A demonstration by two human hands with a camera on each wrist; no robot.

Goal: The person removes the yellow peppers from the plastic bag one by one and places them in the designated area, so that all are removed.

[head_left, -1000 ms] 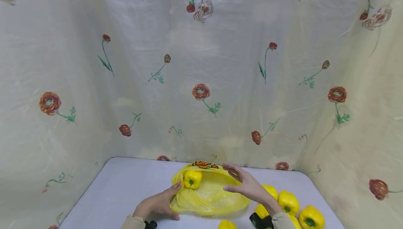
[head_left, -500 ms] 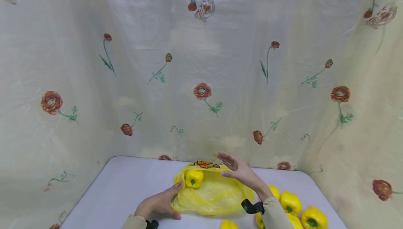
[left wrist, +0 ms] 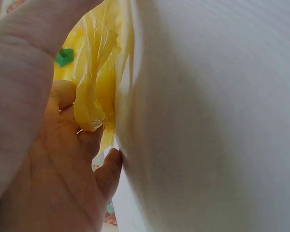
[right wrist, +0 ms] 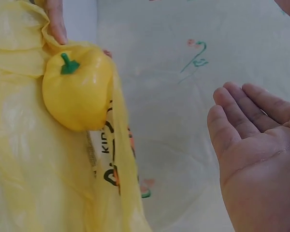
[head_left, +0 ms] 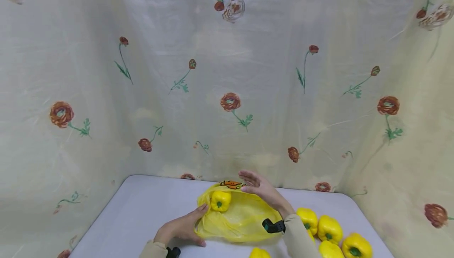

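A yellow plastic bag (head_left: 244, 222) with printed lettering lies on the white table, its mouth spread toward me. One yellow bell pepper (head_left: 220, 201) with a green stem sits inside the mouth at the left; the right wrist view shows this pepper (right wrist: 77, 89) close to the bag's rim. My left hand (head_left: 184, 226) holds the bag's left edge, its fingers bent around the gathered plastic (left wrist: 94, 92). Above the far rim is my right hand (head_left: 260, 189), fingers extended and palm turned to the left. Nothing is in it, as the right wrist view of this hand (right wrist: 261, 150) shows.
Several yellow bell peppers (head_left: 330, 228) are grouped on the table's right side, partly behind the right sleeve (head_left: 301, 238). Another pepper (head_left: 260, 253) is cut off at the bottom edge. A flowered curtain (head_left: 177, 104) encloses the table at the back and sides.
My right hand has risen slightly and moved left across the bag's far rim, uncovering more of the right-hand peppers. The left hand and the pepper in the bag keep their places.
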